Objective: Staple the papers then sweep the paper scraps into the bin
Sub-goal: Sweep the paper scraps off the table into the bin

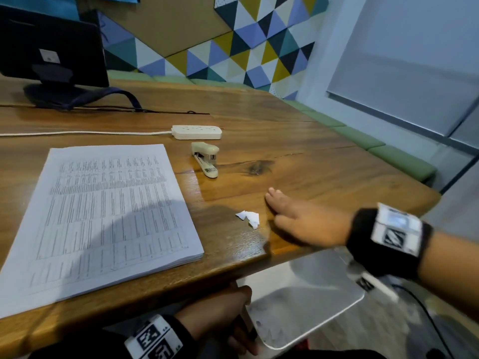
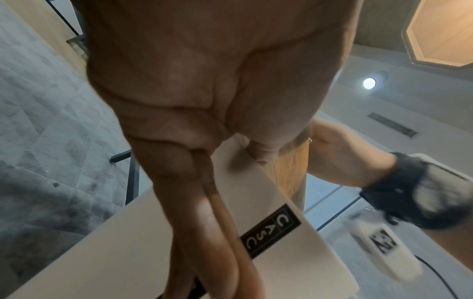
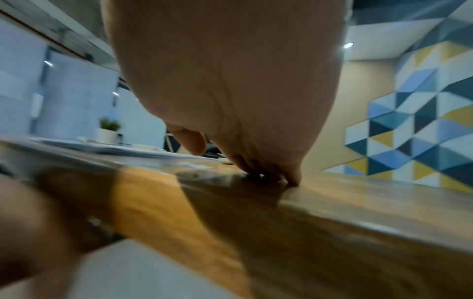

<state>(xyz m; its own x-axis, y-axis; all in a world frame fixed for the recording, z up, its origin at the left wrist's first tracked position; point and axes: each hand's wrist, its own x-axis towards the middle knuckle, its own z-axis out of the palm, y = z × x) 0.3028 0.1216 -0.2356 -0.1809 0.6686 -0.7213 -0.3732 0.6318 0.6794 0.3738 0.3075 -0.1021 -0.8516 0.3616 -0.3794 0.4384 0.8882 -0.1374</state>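
Note:
A thick stack of printed papers (image 1: 103,216) lies on the wooden table (image 1: 298,156) at the left. A beige stapler (image 1: 206,159) sits behind it to the right. A few white paper scraps (image 1: 248,217) lie near the table's front edge. My right hand (image 1: 298,218) lies flat on the wood just right of the scraps, fingers straight, their tips (image 3: 281,178) touching the surface. Below the table edge, my left hand (image 1: 233,322) grips the rim of a shiny metal bin (image 1: 305,301), fingers (image 2: 204,202) curled over its beige wall (image 2: 115,252).
A white power strip (image 1: 197,132) with its cord lies behind the stapler. A dark monitor (image 1: 51,47) stands at the back left, cables beside its base. A green bench (image 1: 388,154) runs along the right wall. A potted plant (image 3: 108,131) is far off.

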